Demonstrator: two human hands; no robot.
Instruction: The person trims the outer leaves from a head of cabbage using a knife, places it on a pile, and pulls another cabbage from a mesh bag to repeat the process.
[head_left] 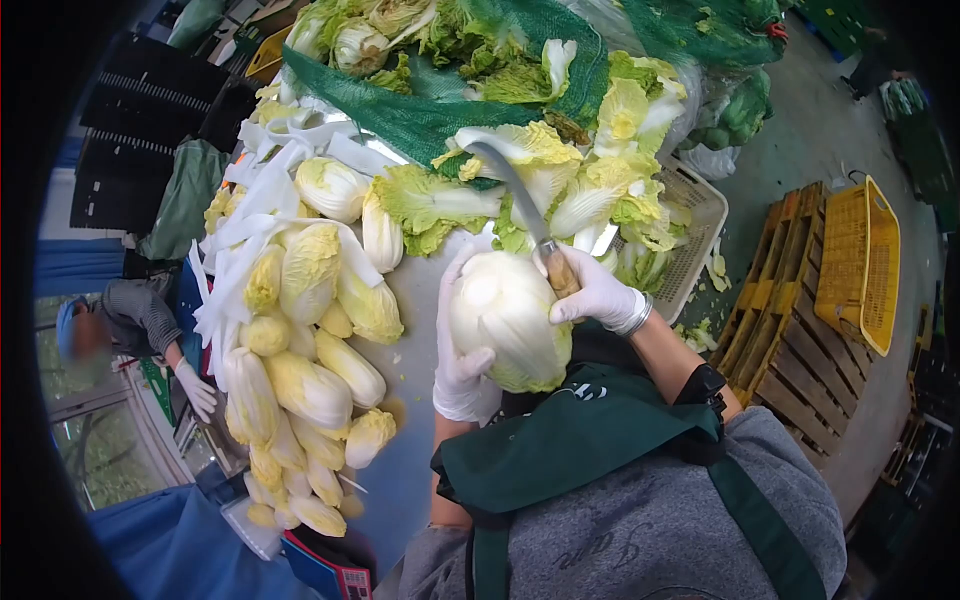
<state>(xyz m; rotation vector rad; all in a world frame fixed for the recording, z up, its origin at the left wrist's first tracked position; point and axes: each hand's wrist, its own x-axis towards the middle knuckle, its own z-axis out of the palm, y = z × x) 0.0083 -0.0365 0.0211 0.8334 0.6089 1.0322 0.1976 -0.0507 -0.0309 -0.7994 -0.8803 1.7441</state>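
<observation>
In front of my chest a napa cabbage [500,315] is held with its pale, cut base facing up. My left hand [462,350], in a white glove, is wrapped round its left side. The gloved right hand [590,288] grips the wooden handle of a curved knife [520,195] and rests against the cabbage's right side. Its blade points up and away, over loose outer leaves [540,160]. To the left, a pile of trimmed napa cabbages [310,390] lies on the metal table [425,275] with white sheet strips [265,195] among them.
A green mesh sack [350,95] of untrimmed cabbages lies at the back. Leaf scraps fill a pale crate [705,235] at right. Beyond stand wooden pallets [790,320] and a yellow crate [860,265]. A gloved co-worker [140,325] is at far left.
</observation>
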